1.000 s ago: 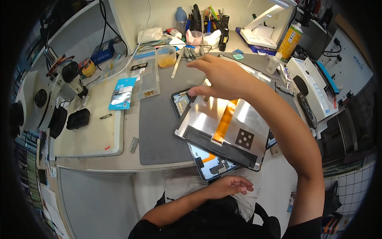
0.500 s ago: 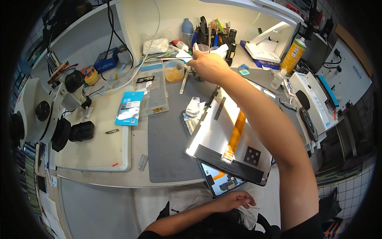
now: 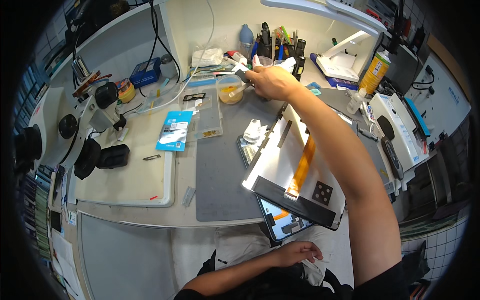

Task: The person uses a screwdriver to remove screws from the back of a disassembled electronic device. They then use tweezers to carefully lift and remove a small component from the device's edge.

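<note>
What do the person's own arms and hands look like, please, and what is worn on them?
The left hand and right hand are both without gloves, and no watch or bracelet is visible. A plain black short sleeve covers the right upper arm. Black clothing also borders the left forearm; its sleeve edge is unclear.

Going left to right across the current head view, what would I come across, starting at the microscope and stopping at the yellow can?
Microscope → blue packet → round clear tub → right hand → dark square patch with pale dots → yellow can.
</note>
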Tool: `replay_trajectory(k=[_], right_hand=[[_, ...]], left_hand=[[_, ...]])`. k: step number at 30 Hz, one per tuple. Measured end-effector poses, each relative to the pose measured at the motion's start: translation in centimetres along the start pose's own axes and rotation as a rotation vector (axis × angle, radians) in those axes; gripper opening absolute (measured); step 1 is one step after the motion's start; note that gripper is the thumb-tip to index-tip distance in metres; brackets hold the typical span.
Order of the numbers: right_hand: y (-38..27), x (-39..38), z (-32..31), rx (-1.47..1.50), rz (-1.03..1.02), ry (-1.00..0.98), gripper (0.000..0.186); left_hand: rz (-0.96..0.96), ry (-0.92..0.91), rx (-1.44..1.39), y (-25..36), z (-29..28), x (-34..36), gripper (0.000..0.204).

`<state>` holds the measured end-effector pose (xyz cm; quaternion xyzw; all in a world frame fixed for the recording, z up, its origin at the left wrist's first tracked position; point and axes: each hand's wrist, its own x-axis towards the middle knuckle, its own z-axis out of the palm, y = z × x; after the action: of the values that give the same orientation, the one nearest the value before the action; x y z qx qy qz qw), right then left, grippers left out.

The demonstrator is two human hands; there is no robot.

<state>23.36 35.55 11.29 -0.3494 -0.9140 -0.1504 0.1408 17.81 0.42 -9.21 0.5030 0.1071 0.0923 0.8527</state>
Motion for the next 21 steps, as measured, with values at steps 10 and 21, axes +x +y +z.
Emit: replay_trajectory(k=[10,21], right_hand=[[-0.8,0.9,-3.5,0.108,0.245,0.547,0.016],[-5.4,-7.8,-10.6,1.269,0.217,0.338,0.021]], left_hand=[[-0.077,0.016,0.04,-0.1,1.0,0.6,0.032],[0.026,0.039,0.05,3.2,2.3,0.2,0.027]])
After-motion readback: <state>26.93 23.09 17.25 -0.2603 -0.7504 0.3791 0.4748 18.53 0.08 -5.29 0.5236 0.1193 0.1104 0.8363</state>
